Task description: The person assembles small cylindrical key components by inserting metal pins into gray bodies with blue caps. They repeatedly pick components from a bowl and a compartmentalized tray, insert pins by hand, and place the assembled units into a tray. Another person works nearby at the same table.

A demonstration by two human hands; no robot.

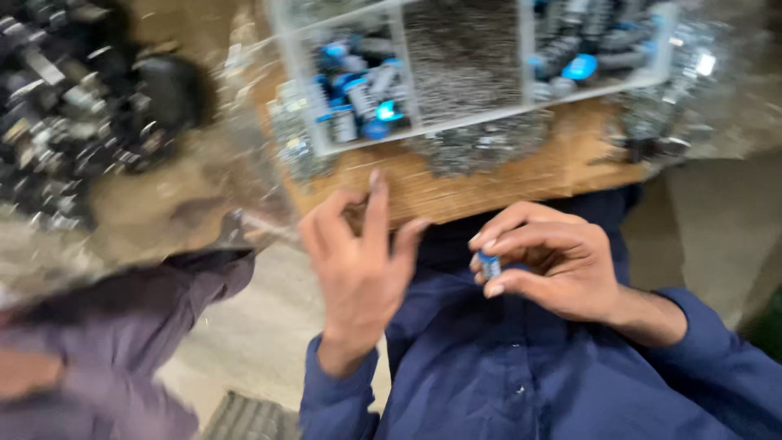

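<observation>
Near the wooden workbench (489, 191) edge, the right hand (554, 261) is pinching a small blue-capped metal part (489, 265), likely light, rigid, slippery; the left hand (358, 261) is hovering half-open, empty.

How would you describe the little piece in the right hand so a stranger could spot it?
Start at the wooden board carrying the clear divided tray. Just below its edge, the right hand pinches a small blue-and-silver part between its fingertips. Similar parts lie in the tray; this one alone is held.
</observation>
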